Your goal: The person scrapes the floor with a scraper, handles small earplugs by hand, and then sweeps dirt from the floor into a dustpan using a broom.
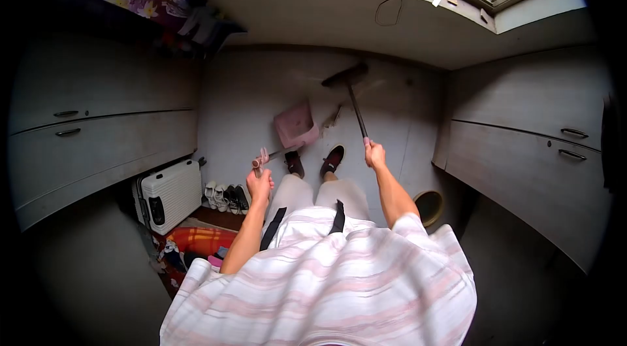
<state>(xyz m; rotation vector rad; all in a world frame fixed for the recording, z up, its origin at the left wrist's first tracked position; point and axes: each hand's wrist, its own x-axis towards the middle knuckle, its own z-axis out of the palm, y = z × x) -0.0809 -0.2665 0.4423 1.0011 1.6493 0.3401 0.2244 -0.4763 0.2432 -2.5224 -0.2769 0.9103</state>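
Pink dustpan (285, 125), on floor (241, 88) near my shoes (332, 159): handle in my left fingers (261, 184), seemingly for steadiness. Broom (356, 107), head beyond debris (332, 117): my right fingers (374, 154) grip its handle, for control.

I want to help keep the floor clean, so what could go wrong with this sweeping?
The dirt lies close to the shoe, so a step forward might squash or scatter it. The right hand has the broom beyond the dirt; a hard pull could flick some past the dustpan, which the left hand holds beside it.
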